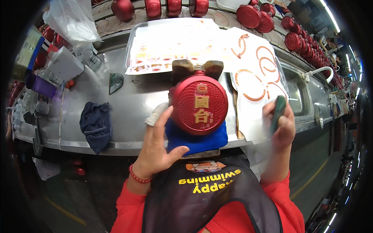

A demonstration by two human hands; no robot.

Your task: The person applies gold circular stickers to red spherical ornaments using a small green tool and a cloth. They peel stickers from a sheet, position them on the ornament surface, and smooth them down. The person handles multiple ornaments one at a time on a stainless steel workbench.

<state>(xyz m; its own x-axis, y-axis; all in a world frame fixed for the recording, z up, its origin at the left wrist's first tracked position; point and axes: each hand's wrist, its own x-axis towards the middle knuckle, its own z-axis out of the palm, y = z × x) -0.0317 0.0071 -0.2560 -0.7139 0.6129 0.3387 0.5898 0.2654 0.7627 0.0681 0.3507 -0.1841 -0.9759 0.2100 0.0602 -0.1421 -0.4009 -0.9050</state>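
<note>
A round, flattened red bottle (182,105) with gold characters lies on a folded blue cloth (208,144), its neck toward a dark notched wooden rest (183,70). My left hand (157,141) is at the bottle's left side, fingers apart, holding nothing; whether the fingertips touch the bottle I cannot tell. A whitish cover wraps one of its fingers. To the right of the bottle, my right hand (284,126) is closed round a dark green flat piece (278,112), slightly blurred. Below it lies a white sheet of red-and-gold ring-shaped decals (248,116).
Another decal sheet (175,39) lies in a metal tray behind the bottle. On the steel bench are a dark cloth (96,124) and a dark green glassy piece (115,83). A sink (297,97) with a white tap (320,73) is at right. Red bottles (248,16) stand behind.
</note>
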